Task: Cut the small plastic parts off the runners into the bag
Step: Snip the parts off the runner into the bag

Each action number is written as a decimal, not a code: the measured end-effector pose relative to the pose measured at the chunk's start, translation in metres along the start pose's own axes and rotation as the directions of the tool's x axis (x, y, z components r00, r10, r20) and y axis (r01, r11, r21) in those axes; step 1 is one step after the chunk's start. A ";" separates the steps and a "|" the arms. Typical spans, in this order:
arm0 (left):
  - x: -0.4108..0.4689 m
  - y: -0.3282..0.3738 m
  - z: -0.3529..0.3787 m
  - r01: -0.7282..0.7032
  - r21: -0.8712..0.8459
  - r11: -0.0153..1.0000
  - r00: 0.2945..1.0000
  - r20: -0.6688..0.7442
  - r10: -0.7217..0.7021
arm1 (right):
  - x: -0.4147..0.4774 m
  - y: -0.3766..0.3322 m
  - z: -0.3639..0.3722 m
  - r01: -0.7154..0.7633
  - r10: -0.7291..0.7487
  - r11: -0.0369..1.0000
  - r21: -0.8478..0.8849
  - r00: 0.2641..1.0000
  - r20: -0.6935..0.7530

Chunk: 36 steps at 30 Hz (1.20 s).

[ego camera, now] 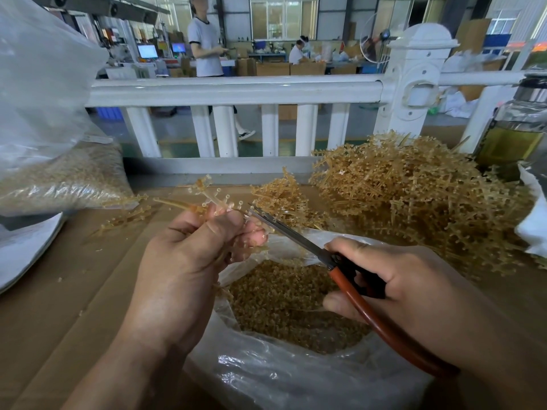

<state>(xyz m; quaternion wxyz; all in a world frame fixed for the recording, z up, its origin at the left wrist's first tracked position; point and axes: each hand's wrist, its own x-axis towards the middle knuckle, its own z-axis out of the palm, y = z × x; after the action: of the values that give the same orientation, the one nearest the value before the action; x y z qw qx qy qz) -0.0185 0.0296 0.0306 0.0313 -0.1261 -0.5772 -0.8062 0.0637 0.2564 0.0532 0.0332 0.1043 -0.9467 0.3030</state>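
Head view: fingers [251, 235] of the left hand [189, 255] pinch a runner [207, 197] over the open bag [266, 377], so snipped parts [290, 297] should drop straight in; the right hand [402, 288] grips the scissors [296, 236], blade tips at a branch. Uncut runners [414, 196] lie heaped on the worktop [74, 291].

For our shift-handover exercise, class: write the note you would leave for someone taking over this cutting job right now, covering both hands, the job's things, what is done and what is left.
Hands: the left hand grips one runner above the open bag; the right hand holds the scissors, tips at a branch of it.
Done: many cut parts lie in the bag.
Left: small parts remain on the held runner, and a big pile of runners waits to the right on the cardboard.
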 end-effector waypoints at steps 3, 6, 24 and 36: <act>0.000 -0.001 -0.001 0.006 0.001 1.000 1.000 -0.003 -0.006 | 0.000 0.001 0.000 -0.003 0.003 1.000 0.006 1.000 0.001; 0.000 -0.001 -0.002 0.011 0.008 1.000 1.000 -0.005 -0.011 | 0.001 0.001 0.000 -0.010 0.010 1.000 0.008 1.000 0.002; 0.000 -0.002 -0.002 0.002 0.033 0.999 1.000 -0.015 -0.002 | 0.000 -0.002 -0.002 -0.005 0.004 0.999 -0.033 1.000 -0.013; 0.000 0.000 0.000 0.002 -0.002 1.000 1.000 0.020 -0.002 | 0.001 0.001 -0.003 0.004 -0.004 1.000 -0.007 1.000 -0.013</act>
<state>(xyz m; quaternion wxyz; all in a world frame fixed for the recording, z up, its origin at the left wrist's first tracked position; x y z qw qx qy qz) -0.0181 0.0297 0.0306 0.0246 -0.1336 -0.5768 -0.8055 0.0628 0.2591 0.0550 0.0402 0.1042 -0.9472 0.3005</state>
